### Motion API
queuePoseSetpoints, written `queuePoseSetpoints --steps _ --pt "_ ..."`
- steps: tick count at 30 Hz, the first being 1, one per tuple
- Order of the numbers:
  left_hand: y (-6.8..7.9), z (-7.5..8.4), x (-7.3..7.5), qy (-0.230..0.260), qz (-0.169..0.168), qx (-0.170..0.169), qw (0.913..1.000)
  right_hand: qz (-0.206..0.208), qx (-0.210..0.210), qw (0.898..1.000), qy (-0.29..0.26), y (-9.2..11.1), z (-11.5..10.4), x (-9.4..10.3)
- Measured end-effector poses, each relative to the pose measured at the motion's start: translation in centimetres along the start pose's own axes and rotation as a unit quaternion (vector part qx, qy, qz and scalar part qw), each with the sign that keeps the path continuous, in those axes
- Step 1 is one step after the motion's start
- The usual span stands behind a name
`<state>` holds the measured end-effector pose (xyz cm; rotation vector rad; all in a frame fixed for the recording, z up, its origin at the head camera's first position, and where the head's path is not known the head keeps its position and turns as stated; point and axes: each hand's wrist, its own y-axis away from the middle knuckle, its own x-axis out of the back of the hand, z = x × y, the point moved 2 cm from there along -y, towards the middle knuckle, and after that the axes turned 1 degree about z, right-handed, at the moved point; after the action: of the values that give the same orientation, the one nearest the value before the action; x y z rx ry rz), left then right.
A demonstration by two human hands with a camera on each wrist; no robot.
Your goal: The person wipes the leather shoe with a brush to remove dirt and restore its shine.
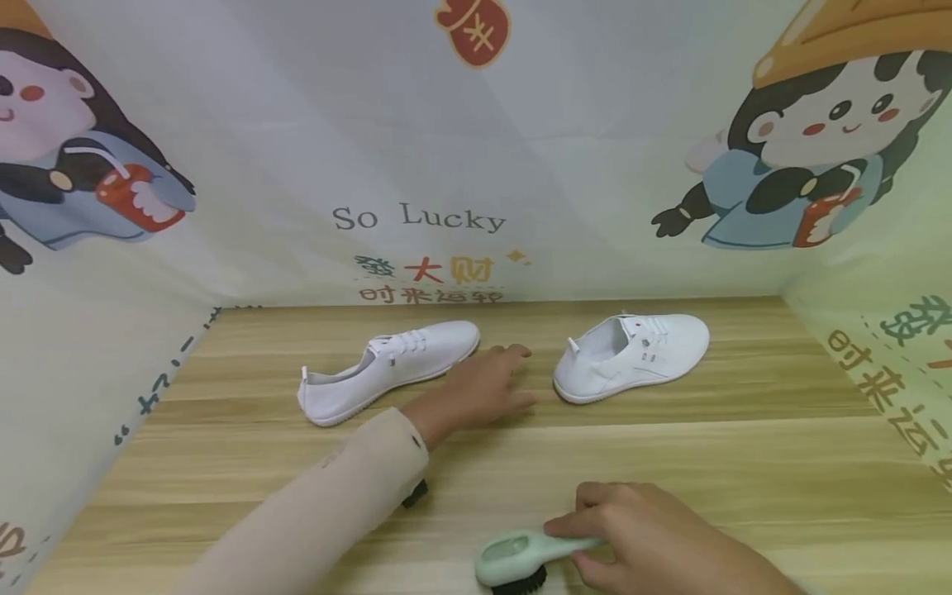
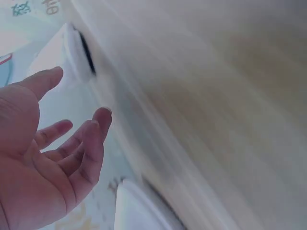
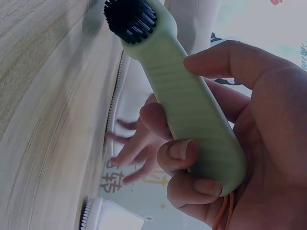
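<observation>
My right hand (image 1: 640, 537) grips the handle of a pale green scrub brush (image 1: 513, 555). The brush's black bristles (image 3: 129, 21) show in the right wrist view, with an orange cord at the handle's end. My left hand (image 1: 479, 388) reaches over the table with its fingers spread and bent a little, holding nothing. It is between two white lace-up shoes, nearest to the left shoe (image 1: 394, 368), part of whose near side it covers. The right shoe (image 1: 632, 355) stands just beyond the left fingertips. Both shoes sit upright on their soles, toes to the right.
A small black bristly thing (image 1: 415, 494) pokes out from under my left sleeve (image 1: 320, 512), mostly hidden. The wood-grain tabletop (image 1: 714, 463) is bounded by printed white sheets at the back (image 1: 595, 207) and both sides.
</observation>
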<state>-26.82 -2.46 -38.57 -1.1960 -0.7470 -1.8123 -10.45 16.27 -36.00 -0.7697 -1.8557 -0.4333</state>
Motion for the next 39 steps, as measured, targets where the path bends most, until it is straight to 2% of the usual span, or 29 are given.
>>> queuePoseSetpoints --steps 4,7,10,13,17,19,23,28,32,39 --pt "3.0 -1.6 1.6 -0.019 0.036 -0.003 0.9991 0.001 -0.013 1.0 -0.002 0.0 0.1 -0.2" --pt "5.2 -3.1 3.2 -0.032 0.092 -0.027 0.9949 -0.005 -0.024 1.0 -0.007 -0.1 0.2 -0.3" --pt "7.2 -4.7 4.8 -0.045 0.152 -0.037 0.9866 -0.002 -0.025 1.0 -0.006 -0.1 0.1 -0.3" --pt "8.7 -6.4 5.9 -0.055 0.188 -0.013 0.9805 0.005 -0.022 1.0 -0.006 -0.1 0.2 -0.3" --pt "10.4 -9.1 7.2 -0.07 0.205 0.039 0.9755 0.021 -0.018 1.0 0.005 0.1 0.2 -0.2" --pt "11.2 -10.5 7.7 -0.081 0.209 0.065 0.9725 0.028 -0.016 0.999 0.013 0.1 0.2 -0.2" --pt "12.6 -12.6 8.0 -0.088 0.187 0.112 0.9721 0.03 -0.018 0.999 0.016 0.0 0.1 0.0" --pt "13.1 -14.4 7.3 -0.045 0.158 0.155 0.9742 0.029 -0.021 0.999 0.015 0.1 0.3 0.1" --pt "13.4 -15.8 6.6 -0.003 0.145 0.176 0.9737 0.032 -0.017 0.999 0.019 0.2 0.3 0.0" --pt "13.5 -17.8 5.8 0.046 0.119 0.182 0.9751 0.031 -0.016 0.999 0.009 0.2 0.5 0.1"
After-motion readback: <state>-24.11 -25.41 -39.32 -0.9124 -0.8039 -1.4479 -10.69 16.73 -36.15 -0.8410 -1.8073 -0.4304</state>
